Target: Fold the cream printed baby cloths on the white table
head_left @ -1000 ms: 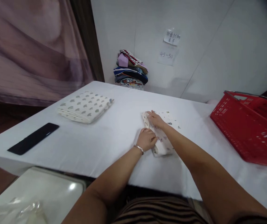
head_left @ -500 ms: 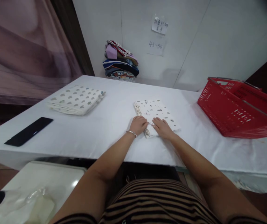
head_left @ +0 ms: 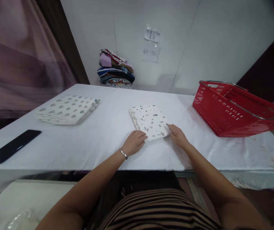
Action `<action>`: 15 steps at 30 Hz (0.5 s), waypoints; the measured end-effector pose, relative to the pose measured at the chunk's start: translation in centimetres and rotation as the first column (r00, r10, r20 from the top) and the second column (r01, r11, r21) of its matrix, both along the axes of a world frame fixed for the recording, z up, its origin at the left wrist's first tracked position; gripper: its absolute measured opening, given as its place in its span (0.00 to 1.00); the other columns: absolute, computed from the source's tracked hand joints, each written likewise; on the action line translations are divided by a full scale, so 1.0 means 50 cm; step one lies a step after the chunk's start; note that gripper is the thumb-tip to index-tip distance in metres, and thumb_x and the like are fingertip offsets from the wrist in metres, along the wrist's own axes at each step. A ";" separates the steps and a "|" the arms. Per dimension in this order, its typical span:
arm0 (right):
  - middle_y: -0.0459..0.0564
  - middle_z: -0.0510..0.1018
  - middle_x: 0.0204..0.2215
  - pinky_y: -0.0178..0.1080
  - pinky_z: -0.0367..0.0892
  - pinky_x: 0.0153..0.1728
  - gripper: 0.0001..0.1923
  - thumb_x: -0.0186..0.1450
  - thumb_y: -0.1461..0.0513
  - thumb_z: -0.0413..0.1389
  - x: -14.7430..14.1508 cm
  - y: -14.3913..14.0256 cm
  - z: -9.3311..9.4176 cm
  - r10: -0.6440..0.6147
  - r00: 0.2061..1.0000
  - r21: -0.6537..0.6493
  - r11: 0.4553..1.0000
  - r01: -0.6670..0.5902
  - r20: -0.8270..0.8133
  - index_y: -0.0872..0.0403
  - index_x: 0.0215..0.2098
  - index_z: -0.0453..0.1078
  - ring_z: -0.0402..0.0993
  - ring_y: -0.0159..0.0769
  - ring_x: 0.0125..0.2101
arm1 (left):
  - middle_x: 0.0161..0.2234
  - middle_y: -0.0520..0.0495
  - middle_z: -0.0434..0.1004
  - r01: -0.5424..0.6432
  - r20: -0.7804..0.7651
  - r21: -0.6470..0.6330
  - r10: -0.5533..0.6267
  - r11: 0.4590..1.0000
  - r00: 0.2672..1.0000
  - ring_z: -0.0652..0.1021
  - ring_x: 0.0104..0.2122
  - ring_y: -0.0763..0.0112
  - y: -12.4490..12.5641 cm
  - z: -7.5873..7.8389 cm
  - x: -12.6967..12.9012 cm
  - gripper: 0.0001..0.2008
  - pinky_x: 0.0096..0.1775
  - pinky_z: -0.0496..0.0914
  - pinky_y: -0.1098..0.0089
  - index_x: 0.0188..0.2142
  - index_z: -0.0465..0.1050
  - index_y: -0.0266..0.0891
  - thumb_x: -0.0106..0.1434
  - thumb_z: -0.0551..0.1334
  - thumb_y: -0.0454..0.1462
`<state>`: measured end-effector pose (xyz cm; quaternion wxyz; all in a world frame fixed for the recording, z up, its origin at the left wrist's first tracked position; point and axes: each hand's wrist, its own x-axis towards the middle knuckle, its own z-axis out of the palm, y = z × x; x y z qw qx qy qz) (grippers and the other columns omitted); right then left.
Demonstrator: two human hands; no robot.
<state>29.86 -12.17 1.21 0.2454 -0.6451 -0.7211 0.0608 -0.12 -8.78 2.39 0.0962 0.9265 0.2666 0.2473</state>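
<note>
A folded white cloth (head_left: 151, 118) with small printed figures lies flat on the white-covered table (head_left: 113, 140) in front of me. My left hand (head_left: 134, 142), with a bracelet at the wrist, is closed on the cloth's near left corner. At the near right corner, my right hand (head_left: 178, 136) pinches the edge between thumb and fingers. The undersides of both grips are hidden. Further left rests a second folded white cloth (head_left: 67, 109), with a grey and green cloud-like print, touched by neither hand.
A red shopping basket (head_left: 223, 111) with metal handles stands at the right. A flat black panel (head_left: 13, 145) lies at the left front. Against the wall is a stack of folded fabrics (head_left: 116, 72). A pale surface (head_left: 38, 195) sits below the table's left front.
My hands have moved apart, from lying on top of the printed cloth to its two near corners. The near edge now looks flatter and neater. The whole view has shifted slightly.
</note>
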 end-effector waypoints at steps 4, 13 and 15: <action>0.48 0.64 0.58 0.48 0.51 0.60 0.31 0.56 0.68 0.44 0.023 -0.004 -0.017 -0.016 1.000 -0.010 1.000 0.016 -0.003 0.53 0.59 0.61 0.55 0.39 0.60 | 0.42 0.45 0.74 0.005 -0.027 0.069 -0.003 0.998 1.000 0.70 0.45 0.63 0.008 0.003 0.009 0.14 0.49 0.62 0.58 0.44 0.71 0.44 0.61 0.54 0.32; 0.51 0.65 0.57 0.47 0.56 0.57 0.28 0.56 0.67 0.46 0.037 0.030 -0.044 -0.061 0.996 0.054 0.996 0.064 -0.063 0.53 0.55 0.65 0.59 0.41 0.57 | 0.38 0.47 0.73 -0.019 -0.089 0.182 0.035 0.983 0.995 0.71 0.42 0.65 0.002 0.000 0.004 0.14 0.52 0.58 0.57 0.42 0.70 0.44 0.59 0.53 0.29; 0.52 0.68 0.54 0.46 0.57 0.56 0.27 0.56 0.67 0.45 0.043 0.034 -0.050 -0.060 0.995 0.072 0.995 0.066 -0.086 0.54 0.53 0.66 0.62 0.40 0.55 | 0.37 0.47 0.73 -0.031 -0.104 0.194 0.052 0.981 0.993 0.70 0.41 0.65 -0.003 -0.002 0.007 0.13 0.53 0.57 0.57 0.41 0.70 0.43 0.59 0.53 0.29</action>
